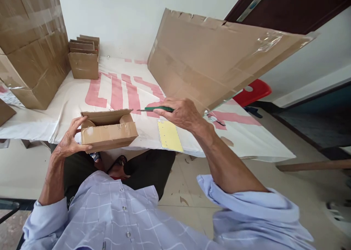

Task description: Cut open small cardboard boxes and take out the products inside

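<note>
My left hand [71,138] grips the left end of a small open-topped cardboard box [109,135], with the thumb along its near side and the fingers at the far left corner. The box sits at the table's front edge, its long back flap raised and its inside partly in shadow. Closed around a green utility knife [159,108], my right hand [182,112] hovers over the table to the right of the box. The thin blade points left toward the box's right end, apart from it. Below the right hand lies a yellow card [169,135] with small marks.
A white cloth with red printing [120,90] covers the table. Large taped cartons [35,48] stand at the left, beside several small upright cardboard boxes [83,65]. A big cardboard sheet [208,56] leans at the back right, with a red stool [255,92] behind it.
</note>
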Tool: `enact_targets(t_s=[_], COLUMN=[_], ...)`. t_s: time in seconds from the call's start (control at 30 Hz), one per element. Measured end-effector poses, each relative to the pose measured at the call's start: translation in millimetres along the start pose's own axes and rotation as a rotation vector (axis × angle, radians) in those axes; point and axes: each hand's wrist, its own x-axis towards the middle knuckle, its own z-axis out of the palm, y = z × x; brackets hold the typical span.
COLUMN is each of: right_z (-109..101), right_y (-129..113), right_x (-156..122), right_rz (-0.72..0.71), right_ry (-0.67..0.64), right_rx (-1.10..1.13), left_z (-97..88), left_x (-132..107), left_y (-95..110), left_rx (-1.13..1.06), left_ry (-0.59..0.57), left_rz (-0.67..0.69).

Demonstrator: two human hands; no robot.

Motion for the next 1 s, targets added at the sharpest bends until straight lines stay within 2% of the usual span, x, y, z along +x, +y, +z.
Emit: enact_targets(t_s=[0.03, 0.1, 0.23, 0.3, 0.33, 0.4, 0.5, 0.57, 0.63, 0.73, 0.83, 0.93, 1.0], right_z=[6.3, 31.5, 103.2, 125.9, 130.6, 127.9, 107.8, 95.4, 88.0, 81.7, 74.6, 70.5, 72.6], right_y=[4.2, 8.3, 8.4, 9.8, 10.4, 8.8, -8.5, -30.3, -54.8, -84.1, -100.6, -111.7, -117.4], right_x=[-6.1, -20.6, -49.7, -57.3, -58.2, -53.5, -34.0, -18.1, -5.2, 1.0, -13.2, -42.9, -63.1], right_rz=[0.025, 0.149, 0.500, 0.548, 0.546, 0.471, 0.200, -0.003, -0.154, -0.260, -0.314, -0.440, -0.507], right_ry=[-0.026, -0.076, -0.164, -0.164, -0.126, 0.005, 0.163, 0.110, -0.021, -0.151, -0.078, 0.029, 0.051], right_rx=[-0.009, -0.039, -0.089, -0.033, 0.008, 0.101, 0.193, 0.205, 0.196, 0.155, 0.091, -0.008, -0.051], left_z=[0.1, 0.3, 1.0, 1.5, 1.7, 2.5, 4.5, 6.3, 8.0, 9.0, 9.0, 10.4, 12.2], left_x=[0.2, 1.2, 2.9, 3.4, 3.8, 5.0, 8.0, 9.9, 10.8, 10.1, 8.3, 6.7, 6.0], left_y=[1.2, 2.5, -1.4, -6.1, -8.7, -13.8, -18.8, -19.6, -18.9, -18.0, -21.2, -27.7, -31.0], left_rx=[-0.008, -0.020, -0.030, -0.049, -0.058, -0.072, -0.076, -0.074, -0.075, -0.081, -0.087, -0.110, -0.116], left_ry=[-0.001, 0.001, 0.007, 0.015, 0.019, 0.024, 0.036, 0.043, 0.045, 0.043, 0.034, 0.023, 0.022], left_rz=[-0.004, -0.015, -0.042, -0.056, -0.061, -0.065, -0.066, -0.066, -0.068, -0.085, -0.091, -0.056, -0.032])
